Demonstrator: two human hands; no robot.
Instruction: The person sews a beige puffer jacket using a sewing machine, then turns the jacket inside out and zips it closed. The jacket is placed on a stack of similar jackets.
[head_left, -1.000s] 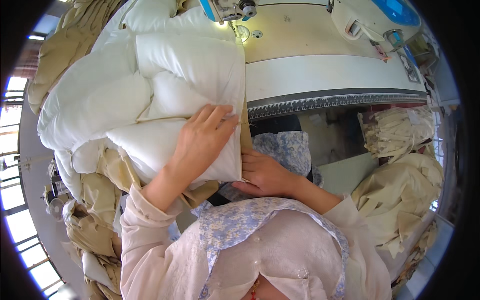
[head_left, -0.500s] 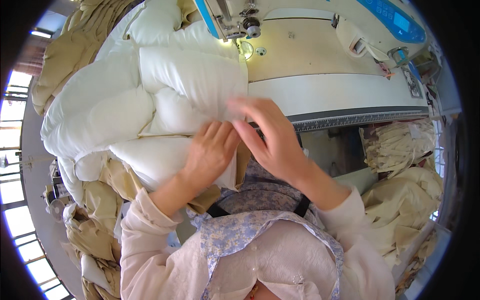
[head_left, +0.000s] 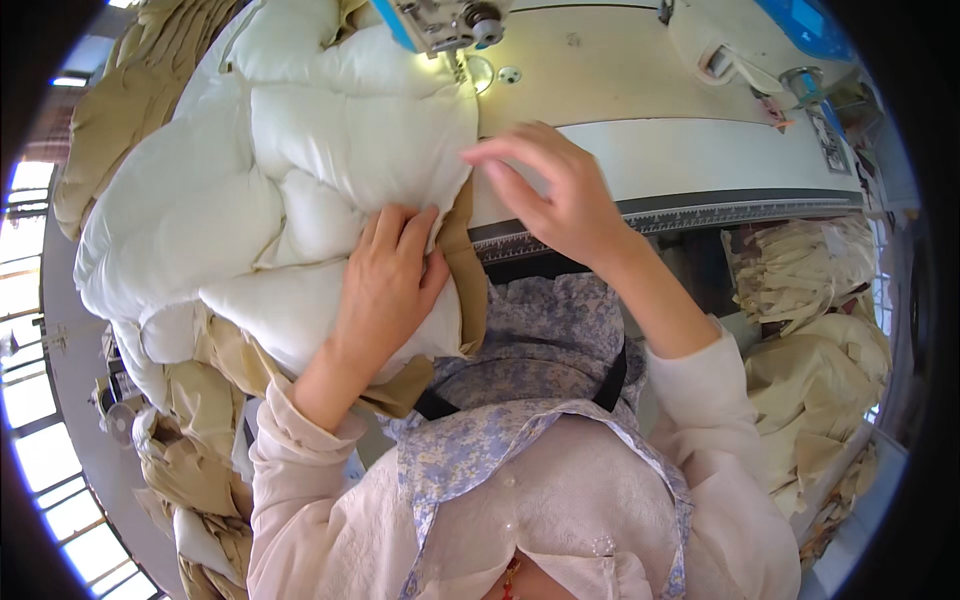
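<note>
A big white padded quilted piece (head_left: 250, 190) with a tan fabric edge (head_left: 462, 260) lies over the left part of the sewing table (head_left: 640, 150). My left hand (head_left: 385, 290) lies flat on the padding near its tan edge, fingers spread and pressing down. My right hand (head_left: 545, 190) hovers at the padding's right edge with fingers apart, holding nothing. The sewing machine head (head_left: 440, 22) stands just beyond the padding's top.
Piles of tan fabric lie at the right (head_left: 820, 330) and at the lower left (head_left: 180, 450). A second machine part (head_left: 720, 50) and a blue object (head_left: 810, 25) stand at the far right of the table. Bright windows (head_left: 30, 400) line the left.
My right hand rose from my lap to the padding's right edge on the table. The left hand stayed pressed on the padding, which slid slightly toward the machine.
</note>
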